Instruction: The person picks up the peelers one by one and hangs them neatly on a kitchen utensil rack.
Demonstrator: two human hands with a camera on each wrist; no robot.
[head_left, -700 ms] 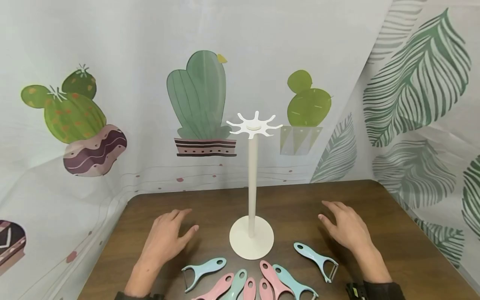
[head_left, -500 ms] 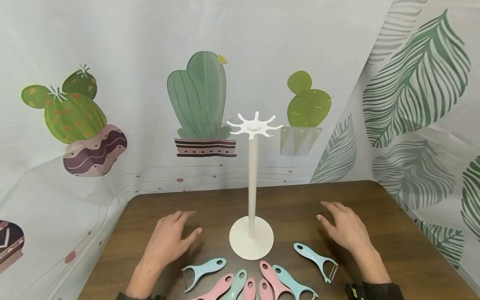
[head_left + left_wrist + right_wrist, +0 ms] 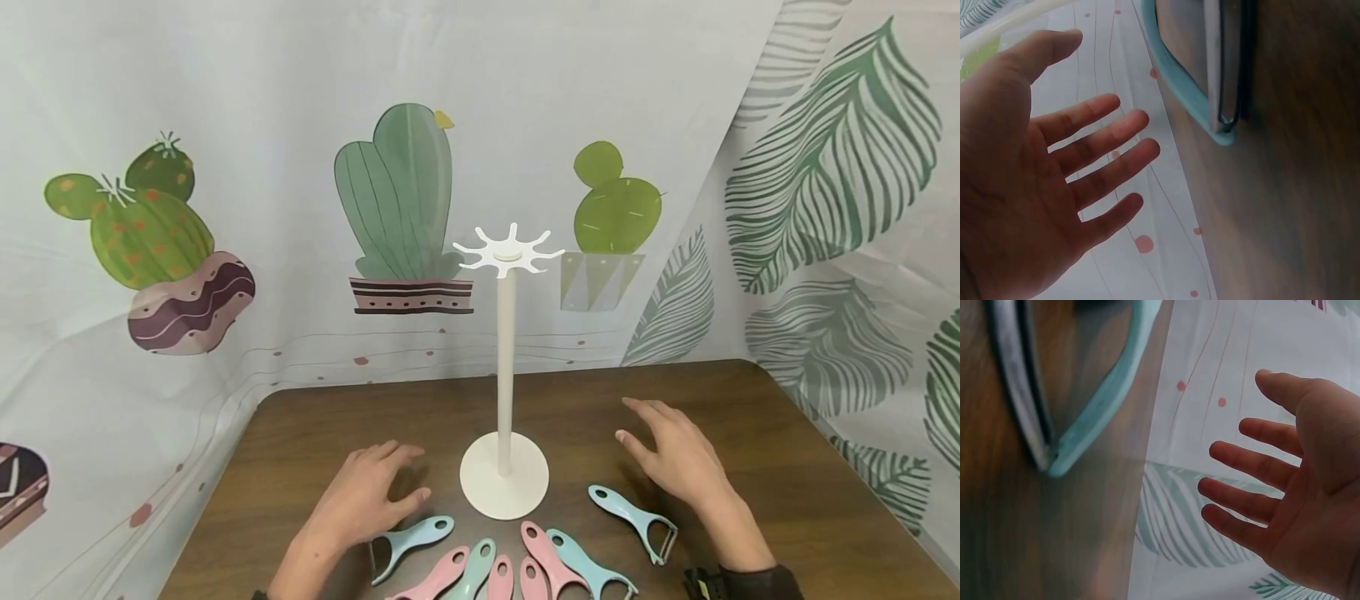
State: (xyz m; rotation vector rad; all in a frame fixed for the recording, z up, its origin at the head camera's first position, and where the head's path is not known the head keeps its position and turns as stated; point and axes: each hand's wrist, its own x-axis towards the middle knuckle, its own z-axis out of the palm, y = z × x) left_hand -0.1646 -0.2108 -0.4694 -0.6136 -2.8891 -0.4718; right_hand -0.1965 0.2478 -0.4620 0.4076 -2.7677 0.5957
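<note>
My left hand hovers beside and partly over a light blue peeler, fingers relaxed and holding nothing. In the left wrist view the palm shows bare, with that peeler's blue frame and metal blade close by. On the other side my right hand hangs above the table with loose fingers, just up and right of another light blue peeler. The right wrist view shows its blade end apart from the fingertips. Between the hands stands a white stand with a round base and a spoked top.
At the front edge of view lie several more peelers: a pink one, a green one, another pink one and a blue one. The brown table meets a patterned cloth behind and at the sides.
My left hand has moved right and toward me, coming over the left blue peeler. My right hand has shifted slightly left. The peelers and the stand have stayed put.
</note>
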